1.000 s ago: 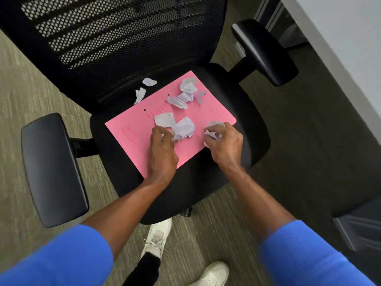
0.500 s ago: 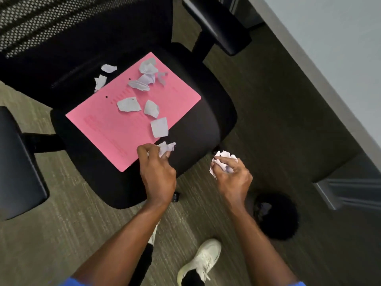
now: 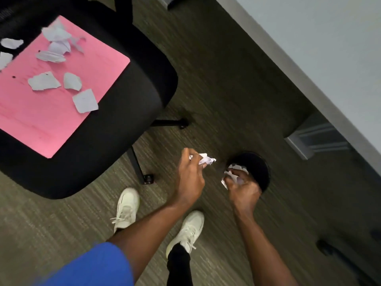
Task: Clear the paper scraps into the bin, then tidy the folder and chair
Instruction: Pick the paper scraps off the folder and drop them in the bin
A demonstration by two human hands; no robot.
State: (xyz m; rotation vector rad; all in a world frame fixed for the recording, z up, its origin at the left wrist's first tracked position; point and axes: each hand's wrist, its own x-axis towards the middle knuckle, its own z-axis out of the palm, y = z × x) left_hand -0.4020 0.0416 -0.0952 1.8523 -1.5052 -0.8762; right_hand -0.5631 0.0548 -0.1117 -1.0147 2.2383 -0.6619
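Note:
A pink folder (image 3: 51, 112) lies on the seat of a black office chair (image 3: 127, 112) at the upper left, with several torn white paper scraps (image 3: 44, 81) spread over it. A round black bin (image 3: 259, 168) stands on the carpet to the right of the chair. My left hand (image 3: 190, 176) is closed around crumpled scraps (image 3: 206, 159), just left of the bin. My right hand (image 3: 242, 186) grips a wad of scraps (image 3: 232, 172) over the bin's near rim and hides part of its opening.
A pale grey desk top (image 3: 321, 50) runs along the right side, with a grey leg (image 3: 315, 141) beyond the bin. The chair's base legs and casters (image 3: 148, 178) stick out over the carpet. My white shoes (image 3: 126, 209) stand between chair and bin.
My view and both hands have swung right, away from the chair. Each hand carried its scraps over to the bin, and the right hand now hovers over its rim.

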